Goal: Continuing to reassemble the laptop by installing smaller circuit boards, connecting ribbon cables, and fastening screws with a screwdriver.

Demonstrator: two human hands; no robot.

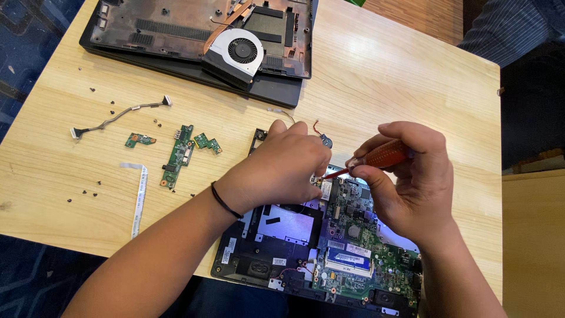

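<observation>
An opened black laptop base [265, 253] with a green motherboard [359, 235] lies at the table's near edge. My right hand [406, 182] grips a red-handled screwdriver [382, 156], its tip pointing left onto the board's upper left corner. My left hand [282, 168] rests palm-down over the laptop's upper left part, fingers curled beside the screwdriver tip, touching a small card [325, 189] there. A black band circles my left wrist.
A second dismantled laptop shell [194, 35] with a round cooling fan [241, 50] sits at the far side. Small green circuit boards [179, 153], a wire cable [118, 115], a white ribbon cable [140, 197], a coin cell [325, 141] and several loose screws lie on the wooden table [382, 76].
</observation>
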